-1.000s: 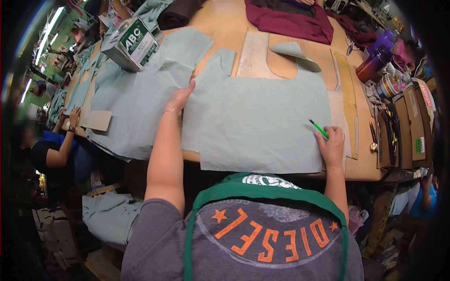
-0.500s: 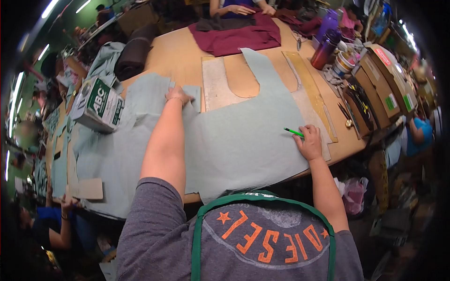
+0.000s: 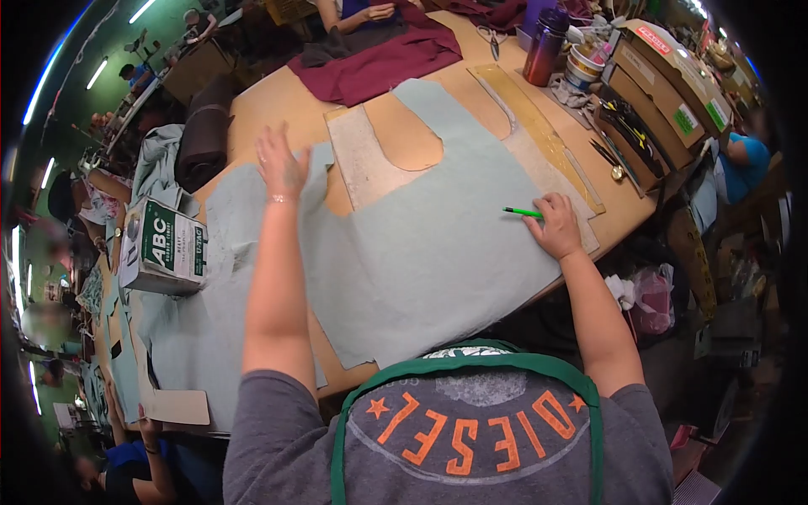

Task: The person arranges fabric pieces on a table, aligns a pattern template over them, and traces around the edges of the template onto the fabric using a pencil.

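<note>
In the head view, my left hand (image 3: pixel 283 164) is left of the upper middle of the frame, fingers spread apart; I cannot tell whether it touches the fabric below. My right hand (image 3: pixel 559 225), right of centre, has its fingers closed on a green pencil (image 3: pixel 523 212) that points left. It is over the right part of the pale green cloth (image 3: pixel 421 252), which spreads across the middle of the frame. A pale board (image 3: pixel 352 147) shows from under that cloth's upper edge, and a yellow strip (image 3: pixel 539 130) lies at upper right. At left stands an ABC can (image 3: pixel 172 244).
</note>
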`<state>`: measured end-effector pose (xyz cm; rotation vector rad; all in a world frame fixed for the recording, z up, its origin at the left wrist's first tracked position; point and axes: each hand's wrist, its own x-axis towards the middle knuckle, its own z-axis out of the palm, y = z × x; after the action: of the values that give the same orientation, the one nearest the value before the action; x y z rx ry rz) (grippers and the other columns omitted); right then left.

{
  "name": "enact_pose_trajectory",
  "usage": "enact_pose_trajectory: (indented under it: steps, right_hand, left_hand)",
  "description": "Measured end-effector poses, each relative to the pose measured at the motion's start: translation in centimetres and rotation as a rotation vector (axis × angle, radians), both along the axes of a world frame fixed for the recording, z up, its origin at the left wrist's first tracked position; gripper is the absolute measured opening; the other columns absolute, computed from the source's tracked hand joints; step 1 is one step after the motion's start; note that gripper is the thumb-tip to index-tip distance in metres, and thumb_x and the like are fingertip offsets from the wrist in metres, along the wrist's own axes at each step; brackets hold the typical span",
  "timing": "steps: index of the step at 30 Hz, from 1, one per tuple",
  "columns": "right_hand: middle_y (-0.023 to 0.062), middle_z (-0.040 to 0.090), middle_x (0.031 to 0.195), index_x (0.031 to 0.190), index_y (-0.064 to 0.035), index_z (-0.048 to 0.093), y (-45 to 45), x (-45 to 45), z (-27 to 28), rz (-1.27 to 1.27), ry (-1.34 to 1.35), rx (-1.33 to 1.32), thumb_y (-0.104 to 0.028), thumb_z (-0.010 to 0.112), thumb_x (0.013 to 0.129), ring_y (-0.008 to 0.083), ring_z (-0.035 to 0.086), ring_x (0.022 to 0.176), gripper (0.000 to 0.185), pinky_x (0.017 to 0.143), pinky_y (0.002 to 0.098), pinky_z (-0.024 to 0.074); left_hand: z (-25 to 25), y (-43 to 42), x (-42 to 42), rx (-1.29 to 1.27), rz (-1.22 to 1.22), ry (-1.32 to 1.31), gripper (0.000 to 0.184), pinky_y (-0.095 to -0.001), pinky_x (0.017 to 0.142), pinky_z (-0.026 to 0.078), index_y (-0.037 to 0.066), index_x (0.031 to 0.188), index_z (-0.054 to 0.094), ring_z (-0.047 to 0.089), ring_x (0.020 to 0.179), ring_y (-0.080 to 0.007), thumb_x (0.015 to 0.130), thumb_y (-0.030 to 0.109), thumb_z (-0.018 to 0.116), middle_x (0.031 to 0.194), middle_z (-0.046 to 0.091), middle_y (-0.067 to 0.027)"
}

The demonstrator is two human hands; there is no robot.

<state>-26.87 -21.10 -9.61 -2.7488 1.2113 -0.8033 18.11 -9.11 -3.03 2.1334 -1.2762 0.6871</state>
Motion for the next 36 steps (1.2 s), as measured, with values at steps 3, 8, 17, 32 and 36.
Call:
enact_pose_trajectory:
  steps: [3, 8, 17, 32, 36]
  right_hand:
    - [0.0117, 0.050, 0.095, 0.090, -0.0047, 0.058, 0.0, 0.1, -0.5, -0.190, -0.043, -0.050, -0.027, 0.066, 0.071, 0.0310, 0.046, 0.091, 0.030, 0.078, 0.0399, 0.0410]
    - [0.0157, 0.055, 0.087, 0.082, -0.0017, 0.056, -0.7, -0.3, -1.5, -0.279, -0.125, 0.139, -0.027, 0.067, 0.071, 0.0351, 0.049, 0.087, 0.030, 0.076, 0.0419, 0.0411]
    - [0.0222, 0.055, 0.069, 0.069, 0.0023, 0.050, -1.2, -3.7, 0.5, -0.115, -0.028, 0.471, -0.015, 0.062, 0.067, 0.0407, 0.052, 0.065, 0.021, 0.061, 0.0453, 0.0420]
    - [0.0187, 0.057, 0.106, 0.107, -0.0025, 0.050, -6.1, 0.2, 1.9, 0.034, -0.100, 0.588, -0.009, 0.066, 0.072, 0.0346, 0.055, 0.097, 0.038, 0.082, 0.0377, 0.0441]
    - [0.0174, 0.059, 0.103, 0.104, -0.0032, 0.051, -8.6, 1.5, -0.8, 0.012, -0.238, 0.530, -0.011, 0.066, 0.072, 0.0341, 0.055, 0.096, 0.036, 0.081, 0.0377, 0.0442]
  left_hand:
    - [-1.3, 5.7, -8.8, 0.188, -0.031, 0.229, 0.055, -0.0668, 0.089, 0.024, 0.012, 0.122, 0.044, 0.016, 0.130, -0.0389, 0.076, 0.037, 0.063, 0.138, 0.025, -0.0145]
    - [-5.2, 11.6, -18.5, 0.567, 0.144, 0.505, 0.074, -0.0704, 0.090, 0.015, 0.007, 0.131, 0.033, 0.010, 0.131, -0.0382, 0.076, 0.052, 0.056, 0.142, 0.018, -0.0155]
    - [-4.8, 10.3, -17.3, 0.655, 0.022, 0.503, 0.079, -0.0683, 0.093, 0.013, 0.006, 0.133, 0.031, 0.015, 0.131, -0.0329, 0.076, 0.055, 0.054, 0.142, 0.024, -0.0074]
    - [-5.4, 3.7, -9.9, 0.674, 0.423, 0.658, 0.067, -0.0665, 0.097, 0.009, 0.018, 0.137, 0.027, 0.003, 0.134, -0.0306, 0.083, 0.056, 0.041, 0.146, 0.011, -0.0031]
    - [-6.9, 0.0, -7.2, 0.699, 0.407, 0.582, 0.070, -0.0665, 0.097, 0.009, 0.021, 0.138, 0.023, 0.003, 0.134, -0.0297, 0.081, 0.060, 0.038, 0.147, 0.008, -0.0007]
